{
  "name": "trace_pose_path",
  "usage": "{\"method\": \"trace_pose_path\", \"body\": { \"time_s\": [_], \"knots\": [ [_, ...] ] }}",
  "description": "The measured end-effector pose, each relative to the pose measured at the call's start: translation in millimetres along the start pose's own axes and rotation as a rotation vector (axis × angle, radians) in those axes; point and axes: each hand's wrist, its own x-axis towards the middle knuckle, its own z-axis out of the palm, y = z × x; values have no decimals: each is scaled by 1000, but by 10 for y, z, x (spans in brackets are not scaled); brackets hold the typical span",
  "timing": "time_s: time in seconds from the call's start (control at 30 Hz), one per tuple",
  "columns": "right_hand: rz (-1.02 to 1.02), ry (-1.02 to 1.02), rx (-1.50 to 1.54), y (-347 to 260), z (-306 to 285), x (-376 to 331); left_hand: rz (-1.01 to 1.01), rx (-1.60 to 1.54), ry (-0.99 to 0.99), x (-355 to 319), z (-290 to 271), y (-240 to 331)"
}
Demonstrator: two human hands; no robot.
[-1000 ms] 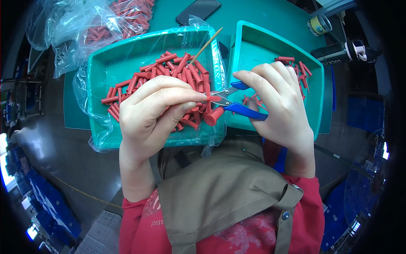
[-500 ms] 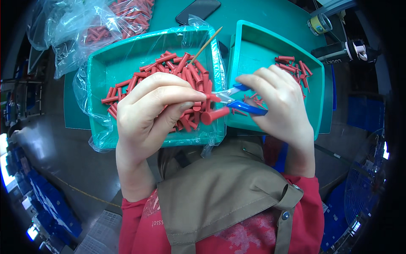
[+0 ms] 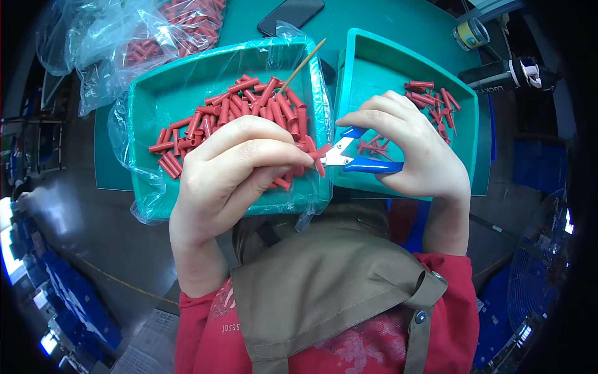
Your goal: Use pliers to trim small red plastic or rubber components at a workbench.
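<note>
My left hand is closed, pinching a small red rubber-like piece between thumb and fingertips. My right hand grips a pair of blue-handled snips, with fingers round the upper handle and the lower handle against the palm. The metal jaws point left and meet the red piece just beyond my left fingertips; exactly where they touch is too small to tell. Beneath my left hand, a green tray lined with clear plastic holds a heap of red flanged tubes, partly hidden by the hand.
A second green tray on the right holds red tubes and thin red scraps. A wooden stick leans out of the left heap. Behind are a clear bag of red tubes, a phone, a tin and a black bottle.
A loose red tube seen just below the snips is gone from that spot. My right hand and the snips have shifted slightly, and the red piece in my left fingers sits at another angle.
</note>
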Motion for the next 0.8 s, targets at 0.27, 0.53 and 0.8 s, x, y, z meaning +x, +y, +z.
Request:
{"method": "trace_pose_path", "body": {
  "time_s": [0.27,0.53,0.8],
  "knots": [
    [-29,-23,-15,19,-14,9,0,-4,-14,13,8,-4],
    [-77,20,-1,21,25,89,78,20,7,22,-5,-43],
    [-34,-1,30,68,135,61,70,42,31,8,-38,-52]
  ]
}}
